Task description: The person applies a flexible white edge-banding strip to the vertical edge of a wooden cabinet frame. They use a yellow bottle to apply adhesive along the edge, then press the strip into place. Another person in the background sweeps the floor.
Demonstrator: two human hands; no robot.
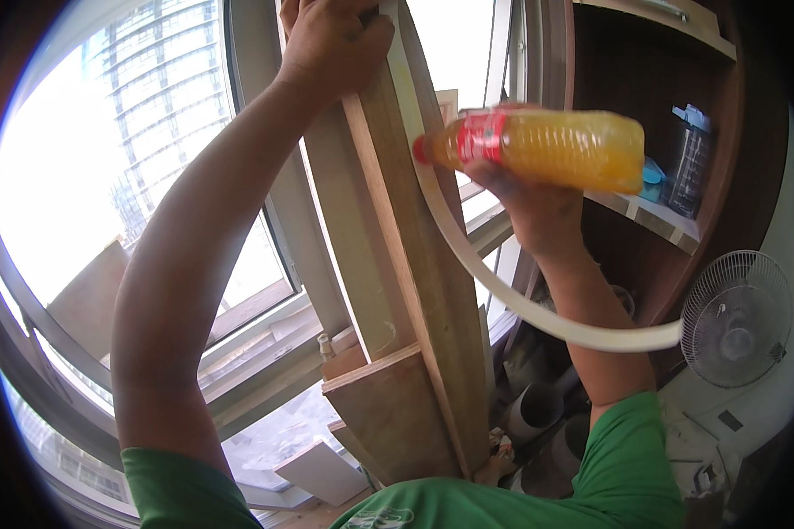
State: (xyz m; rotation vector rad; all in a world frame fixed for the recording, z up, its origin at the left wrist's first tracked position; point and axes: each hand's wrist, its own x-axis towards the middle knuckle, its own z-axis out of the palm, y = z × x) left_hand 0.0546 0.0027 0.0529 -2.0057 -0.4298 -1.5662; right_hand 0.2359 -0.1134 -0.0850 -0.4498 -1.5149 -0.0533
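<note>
My left hand [335, 48] is raised high, its fingers closed round the upper part of a long upright wooden board [388, 203]. The fingertips are partly cut off by the top of the picture. A pale flexible strip [520, 304] runs down beside the left thumb, then bends away from the board in a wide curve to the right. In my right hand [538, 207] lies a clear plastic bottle [573, 145] of yellow liquid, tilted nearly flat, its red cap [422, 149] pointing left toward the strip and board. A red label wraps the bottle's neck end.
A large window [168, 132] fills the left side. Shorter wooden pieces [388, 406] lean at the board's foot. To the right stand a dark shelf unit [723, 132] with a drinking bottle [690, 159], and a round fan [737, 317]. Dark cylindrical containers [535, 410] sit low down.
</note>
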